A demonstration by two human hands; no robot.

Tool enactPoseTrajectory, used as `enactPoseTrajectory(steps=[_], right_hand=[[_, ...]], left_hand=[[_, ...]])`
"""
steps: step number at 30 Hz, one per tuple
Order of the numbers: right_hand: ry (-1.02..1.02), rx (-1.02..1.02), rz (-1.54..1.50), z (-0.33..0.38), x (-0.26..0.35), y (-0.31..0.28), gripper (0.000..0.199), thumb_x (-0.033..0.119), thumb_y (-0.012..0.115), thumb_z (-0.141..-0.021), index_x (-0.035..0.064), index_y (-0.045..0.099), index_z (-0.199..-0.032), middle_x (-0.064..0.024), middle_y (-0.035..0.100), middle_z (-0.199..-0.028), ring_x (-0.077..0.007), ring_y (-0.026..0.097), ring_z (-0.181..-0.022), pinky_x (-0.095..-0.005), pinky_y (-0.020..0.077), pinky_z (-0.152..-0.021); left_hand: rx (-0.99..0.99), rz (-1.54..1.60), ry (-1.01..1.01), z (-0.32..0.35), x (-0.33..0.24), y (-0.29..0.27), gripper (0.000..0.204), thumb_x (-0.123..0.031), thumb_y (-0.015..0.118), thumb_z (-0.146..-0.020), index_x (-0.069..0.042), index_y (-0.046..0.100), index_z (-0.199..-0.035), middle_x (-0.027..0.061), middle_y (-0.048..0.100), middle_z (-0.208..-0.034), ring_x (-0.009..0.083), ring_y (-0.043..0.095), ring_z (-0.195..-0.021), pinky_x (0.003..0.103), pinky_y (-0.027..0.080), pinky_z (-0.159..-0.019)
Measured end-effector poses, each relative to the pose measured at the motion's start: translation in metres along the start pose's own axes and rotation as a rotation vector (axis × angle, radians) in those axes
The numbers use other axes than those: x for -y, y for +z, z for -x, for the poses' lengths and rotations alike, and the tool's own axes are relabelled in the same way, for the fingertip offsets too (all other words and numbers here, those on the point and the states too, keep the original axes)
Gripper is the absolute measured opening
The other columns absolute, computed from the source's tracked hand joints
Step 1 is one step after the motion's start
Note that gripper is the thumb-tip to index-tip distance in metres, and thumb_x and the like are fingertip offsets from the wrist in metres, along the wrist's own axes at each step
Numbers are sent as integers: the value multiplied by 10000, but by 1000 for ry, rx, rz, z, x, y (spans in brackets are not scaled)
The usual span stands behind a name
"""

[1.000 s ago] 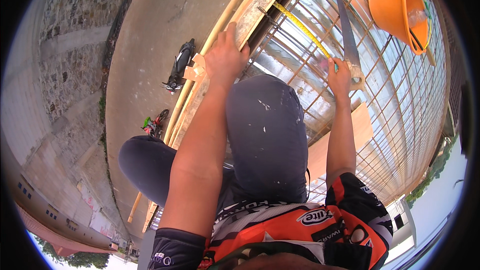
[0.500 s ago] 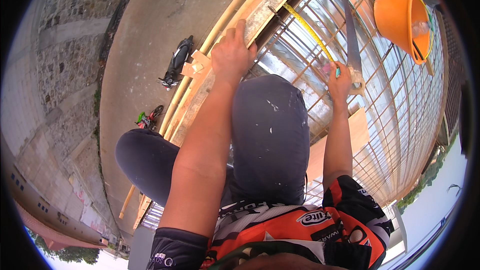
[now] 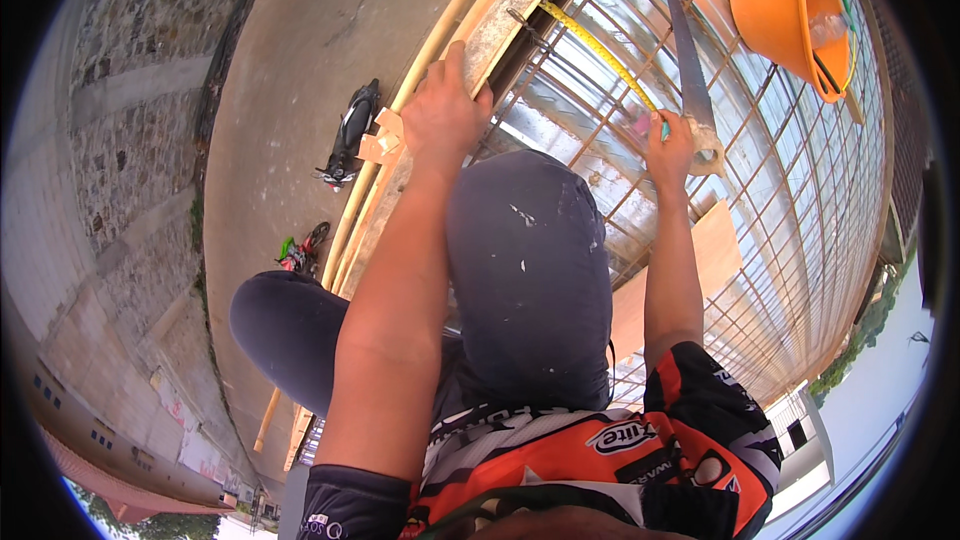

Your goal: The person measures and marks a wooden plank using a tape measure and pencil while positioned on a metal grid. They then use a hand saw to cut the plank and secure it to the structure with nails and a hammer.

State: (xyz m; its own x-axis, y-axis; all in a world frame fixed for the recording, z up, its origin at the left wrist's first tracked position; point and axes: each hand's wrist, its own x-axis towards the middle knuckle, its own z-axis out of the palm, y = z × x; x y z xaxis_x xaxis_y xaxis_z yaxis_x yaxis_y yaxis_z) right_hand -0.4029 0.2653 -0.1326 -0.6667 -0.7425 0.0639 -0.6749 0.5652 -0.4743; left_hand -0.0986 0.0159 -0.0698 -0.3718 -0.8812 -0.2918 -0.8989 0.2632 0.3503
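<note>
My left hand (image 3: 442,112) is closed over the long wooden board (image 3: 512,2), thumb on its inner side and fingers on top. In my right hand (image 3: 670,148) is a tape measure (image 3: 665,128), of which a bit of teal shows; the fingers hide most of it. Its yellow blade (image 3: 600,48) runs slantwise over the steel bars to the board's inner edge. Close beside my right hand lies a handsaw (image 3: 685,50), its pale handle (image 3: 706,152) toward me and its blade pointing away.
An orange bucket (image 3: 770,12) lies tipped on the rebar grid (image 3: 790,230) at far right. A plywood piece (image 3: 715,245) rests by my right forearm. Bamboo poles (image 3: 425,65) run along the outer edge; far below are a paved road (image 3: 290,110) and a parked motorbike (image 3: 352,135).
The view has shifted a little, so most things sit slightly further left and higher. Both hands keep their holds, and the tape blade still spans to the board.
</note>
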Motion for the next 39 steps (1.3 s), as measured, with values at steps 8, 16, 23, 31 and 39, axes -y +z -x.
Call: enactPoseTrajectory(steps=[8, 16, 23, 31, 39], right_hand=[[20, -131, 137, 8, 4, 19, 219, 293, 709, -1046, 113, 801, -1130, -105, 741, -1095, -358, 712, -1041, -532, 520, -898], [44, -171, 210, 10, 5, 26, 219, 308, 718, -1040, 129, 806, -1128, -75, 736, -1104, -338, 692, -1026, -526, 495, -898], [-13, -186, 195, 9, 9, 30, 188, 241, 715, -1040, 89, 792, -1121, -111, 730, -1092, -363, 676, -996, -499, 509, -911], [42, -129, 265, 8, 12, 30, 211, 266, 689, -1061, 77, 750, -1135, -141, 728, -1082, -393, 666, -1013, -525, 508, -920], [55, -75, 261, 5, 8, 30, 269, 316, 650, -1073, 76, 756, -1133, -157, 718, -1072, -419, 658, -1037, -556, 507, -910]], left_hand=[[-18, -1, -18, -2, -1, 3, 680, -424, 742, -958, -233, 522, -1572, 138, 742, -1277, 388, 767, -1098, 520, 610, -926], [117, -34, -42, -5, -5, -5, 797, -419, 755, -941, -208, 423, -1633, 145, 673, -1402, 371, 750, -1162, 517, 599, -955], [-54, -6, 12, -3, 2, 5, 684, -421, 767, -941, -205, 540, -1549, 117, 747, -1253, 373, 781, -1020, 510, 625, -869], [126, -18, -41, -2, -1, -10, 733, -477, 732, -964, -218, 491, -1605, 103, 707, -1291, 331, 775, -1071, 485, 632, -873], [13, -12, 4, 2, 8, 2, 723, -467, 762, -944, -234, 514, -1582, 84, 712, -1256, 312, 780, -1056, 460, 645, -850]])
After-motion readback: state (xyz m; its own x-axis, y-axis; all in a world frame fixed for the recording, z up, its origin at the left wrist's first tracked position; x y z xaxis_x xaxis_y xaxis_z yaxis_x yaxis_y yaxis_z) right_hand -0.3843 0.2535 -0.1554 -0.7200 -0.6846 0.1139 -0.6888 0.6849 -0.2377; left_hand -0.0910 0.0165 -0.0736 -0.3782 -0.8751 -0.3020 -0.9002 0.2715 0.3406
